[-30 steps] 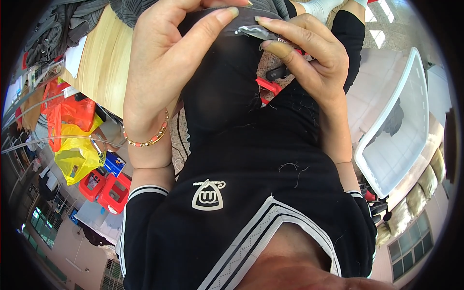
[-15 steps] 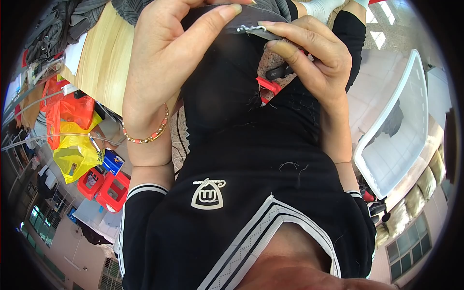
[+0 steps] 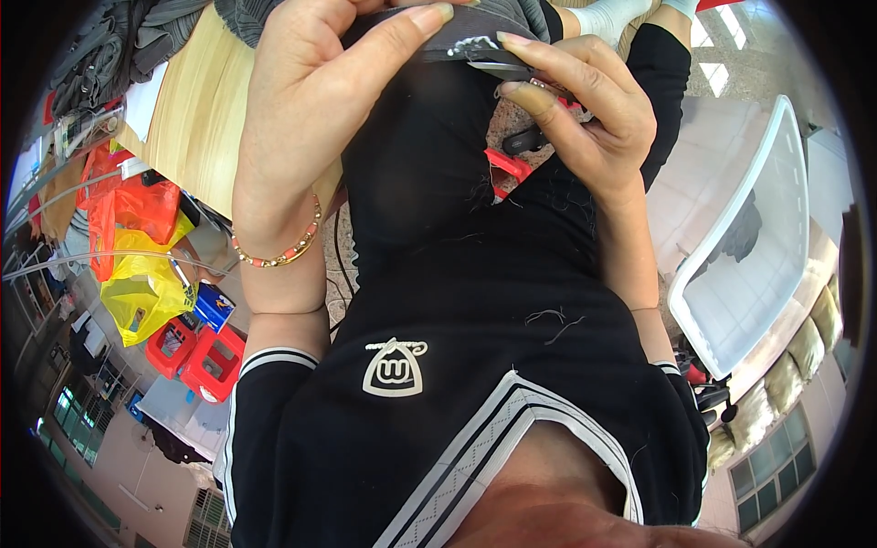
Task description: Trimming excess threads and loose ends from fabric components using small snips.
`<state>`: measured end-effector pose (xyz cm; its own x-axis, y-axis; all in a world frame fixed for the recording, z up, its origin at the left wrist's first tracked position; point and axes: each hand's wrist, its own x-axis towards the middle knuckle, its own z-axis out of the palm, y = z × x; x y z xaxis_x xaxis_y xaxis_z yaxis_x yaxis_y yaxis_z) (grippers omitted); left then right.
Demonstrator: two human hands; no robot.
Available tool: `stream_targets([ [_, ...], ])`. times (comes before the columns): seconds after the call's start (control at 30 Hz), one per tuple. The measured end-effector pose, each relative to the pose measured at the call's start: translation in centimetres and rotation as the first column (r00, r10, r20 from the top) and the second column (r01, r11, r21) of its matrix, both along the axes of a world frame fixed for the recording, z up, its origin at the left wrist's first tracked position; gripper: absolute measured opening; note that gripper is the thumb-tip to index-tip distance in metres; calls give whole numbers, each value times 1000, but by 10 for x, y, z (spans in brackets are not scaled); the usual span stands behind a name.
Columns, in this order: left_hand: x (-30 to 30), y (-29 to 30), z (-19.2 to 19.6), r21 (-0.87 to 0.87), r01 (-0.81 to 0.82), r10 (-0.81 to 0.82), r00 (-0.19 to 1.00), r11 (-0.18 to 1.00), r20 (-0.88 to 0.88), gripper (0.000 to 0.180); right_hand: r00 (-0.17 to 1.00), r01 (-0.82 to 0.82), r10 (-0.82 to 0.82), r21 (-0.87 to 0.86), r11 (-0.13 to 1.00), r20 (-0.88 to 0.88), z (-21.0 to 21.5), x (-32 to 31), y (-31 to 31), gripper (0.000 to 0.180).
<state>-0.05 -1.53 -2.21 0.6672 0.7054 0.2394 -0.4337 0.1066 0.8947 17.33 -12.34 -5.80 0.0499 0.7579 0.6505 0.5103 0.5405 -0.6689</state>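
Note:
At the top of the view, my left hand (image 3: pixel 306 110) pinches a grey ribbed knit piece (image 3: pixel 470 26) between thumb and fingers. White loose thread (image 3: pixel 475 43) lies in a small tangle along the knit's lower edge. In my right hand (image 3: pixel 594 114) is a small pair of thread snips (image 3: pixel 501 68), gripped between thumb and index finger. Their dark metal blades point left, right beneath the white thread, and appear slightly apart. The rest of the snips is mostly hidden by my fingers. The knit lies over my black-clothed lap.
To the left stands a light wooden table (image 3: pixel 196 110) with grey knitwear (image 3: pixel 137 46) heaped beyond it. Red and yellow plastic bags (image 3: pixel 146 292) hang near red stools (image 3: pixel 215 361). At right is a white plastic tub (image 3: pixel 740 301) holding a dark grey cloth (image 3: pixel 742 228).
My right hand has shifted and turned slightly, so the snips' blades show more plainly below the thread. My left hand has barely moved and keeps its pinch on the knit.

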Motion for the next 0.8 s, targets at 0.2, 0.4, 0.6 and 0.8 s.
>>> stream_targets([
  [0.2, 2, 1, 0, 17, 2, -1, 1000, 1000, -15, 12, 999, 2, -3, 18, 1000, 41, -1, 1, 4, 38],
  [0.4, 10, 9, -17, 123, 142, -184, 860, 982, 475, 11, 999, 7, -9, 52, 999, 37, -4, 2, 6, 35],
  [0.6, -5, -13, 30, 39, 7, -6, 1000, 999, -28, 11, 999, 7, -9, -55, 998, -38, 2, 2, 1, 34],
  [0.8, -9, -23, 48, 52, -189, 184, 793, 981, -582, 11, 999, 38, -39, -92, 995, -3, 5, 3, -4, 35],
])
